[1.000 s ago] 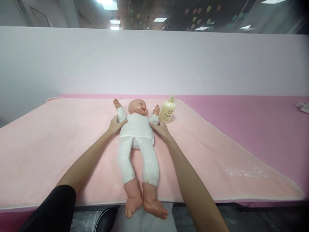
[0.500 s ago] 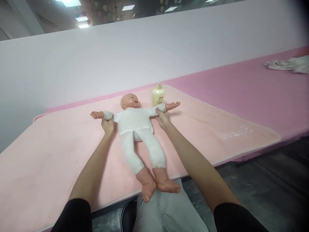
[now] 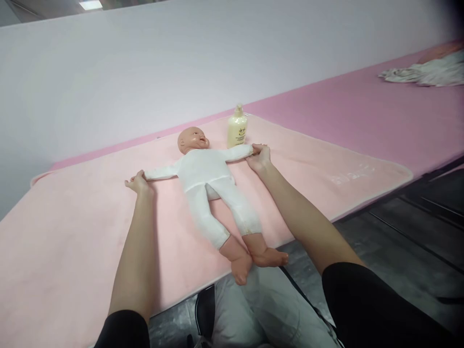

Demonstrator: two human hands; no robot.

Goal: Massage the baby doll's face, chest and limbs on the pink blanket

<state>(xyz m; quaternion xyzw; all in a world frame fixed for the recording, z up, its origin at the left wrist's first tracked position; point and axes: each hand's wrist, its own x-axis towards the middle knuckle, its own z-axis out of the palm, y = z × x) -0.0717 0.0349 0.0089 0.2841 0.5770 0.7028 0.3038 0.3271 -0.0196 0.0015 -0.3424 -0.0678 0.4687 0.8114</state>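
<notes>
Pinching the doll's (image 3: 205,169) hands, left hand (image 3: 140,184) and right hand (image 3: 261,160) likely steady both arms. Bottle (image 3: 237,130) stands at its one o'clock.

The doll (image 3: 205,169) lies on its back on the towel (image 3: 79,232) spread over the table (image 3: 337,104), head toward the wall (image 3: 163,72) behind, feet past the near edge, above the person's legs (image 3: 270,307). The left hand (image 3: 139,183) is at the tip of the doll's arm on the left, the right hand (image 3: 261,158) at the other; the bottle (image 3: 237,129) stands just behind that arm, right of the head. Far right on the table lies what seems a cloth heap (image 3: 431,71)
</notes>
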